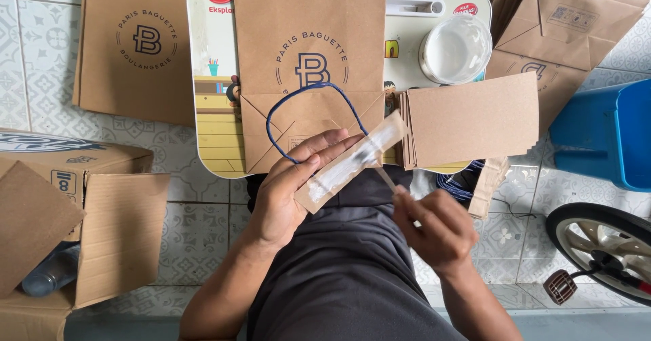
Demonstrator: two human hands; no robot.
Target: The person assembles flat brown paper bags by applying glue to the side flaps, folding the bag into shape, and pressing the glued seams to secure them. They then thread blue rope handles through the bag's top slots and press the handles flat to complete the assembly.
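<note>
Left hand (288, 188) cups a brown paper strip (352, 161) smeared white, its long axis running near-left to far-right. Right hand (434, 226) pinches a thin stick (385, 178), tip touching the strip's near edge. The blue cord loop (305, 110) lies just beyond, on the paper bag (308, 49).

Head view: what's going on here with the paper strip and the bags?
A seated person holds a brown paper strip, smeared white along its middle, flat in the left hand. The right hand holds a thin stick whose tip meets the strip. A blue cord handle loops from the strip over a flat brown paper bag on a small lap table. A stack of cut strips and a bowl of white paste sit alongside.
</note>
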